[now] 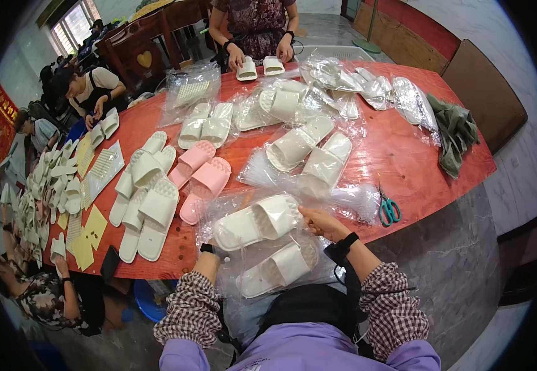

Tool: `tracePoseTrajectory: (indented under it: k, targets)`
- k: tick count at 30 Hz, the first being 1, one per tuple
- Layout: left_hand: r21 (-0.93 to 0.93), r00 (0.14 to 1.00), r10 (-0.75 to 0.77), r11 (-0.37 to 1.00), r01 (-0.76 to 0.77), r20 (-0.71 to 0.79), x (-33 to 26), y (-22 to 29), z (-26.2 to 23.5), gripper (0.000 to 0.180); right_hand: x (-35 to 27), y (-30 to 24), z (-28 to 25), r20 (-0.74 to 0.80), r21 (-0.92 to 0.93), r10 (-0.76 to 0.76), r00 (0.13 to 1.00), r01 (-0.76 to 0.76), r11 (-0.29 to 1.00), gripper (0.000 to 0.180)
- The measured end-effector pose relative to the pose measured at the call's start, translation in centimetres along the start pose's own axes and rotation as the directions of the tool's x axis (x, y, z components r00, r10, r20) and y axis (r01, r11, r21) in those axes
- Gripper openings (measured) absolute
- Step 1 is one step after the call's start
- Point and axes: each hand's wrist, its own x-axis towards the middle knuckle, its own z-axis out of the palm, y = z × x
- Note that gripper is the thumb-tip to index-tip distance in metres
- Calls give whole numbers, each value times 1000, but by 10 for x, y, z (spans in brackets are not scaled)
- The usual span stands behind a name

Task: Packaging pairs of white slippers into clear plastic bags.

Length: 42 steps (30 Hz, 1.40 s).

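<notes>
A red bench [417, 179] curves across the frame. At its near edge, lower centre, your right hand [325, 224] seems closed on clear plastic [234, 263] beside the toe of the upper white slipper [243, 226]; your left hand is hidden, its grip unreadable. You appear to be bagging it with the lower white slipper [281, 269]; next, the plastic probably wants smoothing. Both long axes run left-right, toes rightward, slightly up.

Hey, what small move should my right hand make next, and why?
Perhaps the right hand should smooth the clear plastic: it looks loose and wrinkled around the upper white slipper and lower white slipper, and that hand is at the upper one's right end.
</notes>
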Motion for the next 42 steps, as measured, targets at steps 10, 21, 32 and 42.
tracePoseTrajectory:
  k: [10,21,32,42]
  targets:
    - [-190,993,-117,976,110,-27,2,5,-16,46,0,1,-17,-482,-282,-522,704,439,853,29]
    - [-277,944,117,938,-207,-309,-65,24,-42,73,26,13,-21,-493,-595,-703,512,391,702,35]
    - [436,557,435,889,-140,-708,-60,-62,-55,41,1,14,-24,-279,-537,-715,641,514,670,42]
    - [308,858,42,942,137,-512,-77,-11,9,45,-12,43,2,237,-923,-759,606,385,19,66]
